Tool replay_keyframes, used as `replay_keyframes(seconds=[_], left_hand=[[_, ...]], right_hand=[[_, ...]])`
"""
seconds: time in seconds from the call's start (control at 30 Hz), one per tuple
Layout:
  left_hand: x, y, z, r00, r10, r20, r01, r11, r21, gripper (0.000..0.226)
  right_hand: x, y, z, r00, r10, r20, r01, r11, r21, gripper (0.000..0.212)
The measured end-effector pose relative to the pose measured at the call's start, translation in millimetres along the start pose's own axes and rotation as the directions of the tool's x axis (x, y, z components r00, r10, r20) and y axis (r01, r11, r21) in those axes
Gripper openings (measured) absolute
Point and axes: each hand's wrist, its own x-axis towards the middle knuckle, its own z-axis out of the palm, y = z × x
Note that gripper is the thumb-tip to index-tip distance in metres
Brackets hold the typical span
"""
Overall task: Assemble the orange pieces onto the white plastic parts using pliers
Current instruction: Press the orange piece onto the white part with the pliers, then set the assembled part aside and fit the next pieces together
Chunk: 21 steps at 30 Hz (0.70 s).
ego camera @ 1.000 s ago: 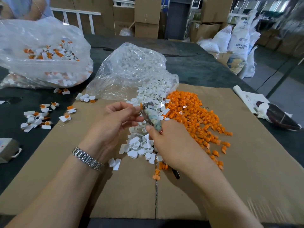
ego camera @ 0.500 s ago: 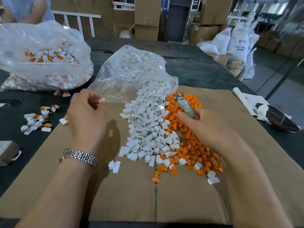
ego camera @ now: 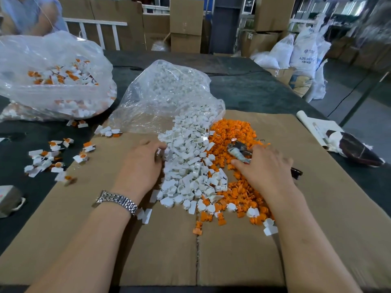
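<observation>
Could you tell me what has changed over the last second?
Both hands came apart and down: the left hand swung left, then back to the white pile; the right hand, still gripping the pliers, lowered onto the orange pile. Bags and cardboard unchanged.

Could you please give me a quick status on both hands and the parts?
Left hand reaching into white plastic parts pile. Right hand holding tape-wrapped metal pliers over orange pieces pile. Nothing in the way.
</observation>
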Motion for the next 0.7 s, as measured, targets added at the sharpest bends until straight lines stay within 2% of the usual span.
replay_keyframes(seconds=[0.1,0.2,0.3,0.4,0.5,0.6,0.7], left_hand=[[-1.1,-1.1,0.1,1.000,-0.007,-0.016,0.007,1.000,-0.025,0.018],[-2.2,-1.6,-1.0,0.999,-0.033,-0.021,0.032,0.998,-0.055,0.018],[-2.9,-1.0,-3.0,0.998,-0.047,-0.033,0.044,0.995,-0.087,0.015],[-4.2,2.3,-5.6,0.996,-0.064,-0.055,0.055,0.986,-0.159,0.014],[-5.8,7.4,-8.5,0.993,-0.103,-0.050,0.086,0.962,-0.258,0.015],[-8.3,11.5,-13.1,0.989,-0.147,0.005,0.133,0.878,-0.459,0.019],[-10.0,11.3,-17.1,0.984,-0.148,0.095,0.174,0.747,-0.642,0.025]], right_hand=[[2.6,-1.8,2.2,1.000,-0.008,0.006,0.008,1.000,0.024,0.063],[4.8,-1.6,3.1,0.999,-0.028,0.020,0.027,0.999,0.047,0.062],[4.6,-1.5,-0.6,0.990,-0.125,-0.062,0.133,0.980,0.146,0.047],[2.4,-5.5,-3.5,0.948,-0.290,-0.130,0.297,0.954,0.038,0.023],[1.3,-12.5,-0.4,0.932,-0.354,-0.081,0.341,0.930,-0.138,0.018],[2.3,-15.5,3.8,0.927,-0.365,-0.090,0.339,0.915,-0.217,0.016],[2.5,-15.2,4.3,0.921,-0.348,-0.173,0.331,0.936,-0.120,0.018]])
